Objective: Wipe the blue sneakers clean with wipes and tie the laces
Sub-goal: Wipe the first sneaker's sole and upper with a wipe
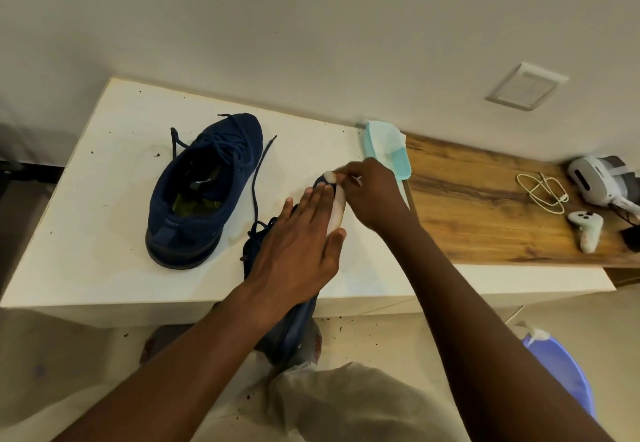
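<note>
Step in hand: wiping; judging by the wipe on the toe, the first half of the task is under way and no tying has begun.
Right grip [370,192]: closed in a pinch on a white wipe [336,207], fingertips bunched at the toe end of the shoe.
Left grip [298,233]: released and flat, with straight fingers pressing down on the upper and the thumb lying along the side next to the wipe.
Held sneaker [294,323]: directly under the left grip, toe pointing away towards the right grip, heel hanging off the near edge of the white bench [104,164] above the person's lap.
Second sneaker [204,192]: to the left of both grips and well apart from them, upright on the bench with its heel towards the person.
Laces [258,178]: undone, with one loose end trailing across the bench between the two shoes, just left of the left grip.
Wipe pack [384,148]: just beyond the right grip, lid raised.
Right of the right grip: a wooden top [485,206] carrying a cable [543,192], a controller [587,230] and a headset [595,178]; a blue tub [561,372] sits on the floor below that forearm.
Next move calls for: steady downward pressure from the left grip so the shoe does not slide, while the right grip drags the wipe along the toe and side.
After that: probably the other shoe, then both sets of laces.
</note>
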Available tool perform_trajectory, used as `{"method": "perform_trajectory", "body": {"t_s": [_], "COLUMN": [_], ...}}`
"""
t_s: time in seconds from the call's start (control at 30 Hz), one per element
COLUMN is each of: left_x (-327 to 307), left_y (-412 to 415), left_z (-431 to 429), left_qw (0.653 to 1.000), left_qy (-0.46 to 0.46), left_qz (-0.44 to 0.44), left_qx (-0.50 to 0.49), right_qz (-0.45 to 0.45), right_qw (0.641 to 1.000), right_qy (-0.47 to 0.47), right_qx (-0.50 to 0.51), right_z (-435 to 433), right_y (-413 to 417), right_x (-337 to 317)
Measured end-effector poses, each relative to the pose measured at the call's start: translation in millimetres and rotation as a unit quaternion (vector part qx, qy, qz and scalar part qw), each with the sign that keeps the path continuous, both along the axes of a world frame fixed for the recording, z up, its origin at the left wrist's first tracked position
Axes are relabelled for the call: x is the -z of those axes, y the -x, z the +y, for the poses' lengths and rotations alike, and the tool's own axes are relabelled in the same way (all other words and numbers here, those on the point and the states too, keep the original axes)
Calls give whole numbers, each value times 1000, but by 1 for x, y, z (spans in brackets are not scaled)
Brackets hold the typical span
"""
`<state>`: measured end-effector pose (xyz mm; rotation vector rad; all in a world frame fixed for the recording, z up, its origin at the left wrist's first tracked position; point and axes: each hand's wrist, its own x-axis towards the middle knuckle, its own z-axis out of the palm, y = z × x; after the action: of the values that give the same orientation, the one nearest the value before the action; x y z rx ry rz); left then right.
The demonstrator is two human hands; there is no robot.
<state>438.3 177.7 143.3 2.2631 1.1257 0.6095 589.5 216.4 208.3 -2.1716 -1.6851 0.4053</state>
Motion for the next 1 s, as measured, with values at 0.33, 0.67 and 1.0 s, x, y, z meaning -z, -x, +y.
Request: {"method": "perform_trajectory", "body": {"t_s": [0.33,0.67,1.0], "left_x": [5,3,-9], "left_y": [-1,1,22], "left_z": [2,4,-4], "left_qw": [1000,1000,995], "left_qy": [14,5,51], "left_qz": [15,-11,83], "left_qx": [-7,-6,30], "right_qz": [59,31,64], "right_qw": [998,999,995], "right_qy": [5,11,15], "right_qx": [36,18,72], "right_z": [37,-31,27], "right_y": [-1,12,4], "right_x": [1,-12,-5]}}
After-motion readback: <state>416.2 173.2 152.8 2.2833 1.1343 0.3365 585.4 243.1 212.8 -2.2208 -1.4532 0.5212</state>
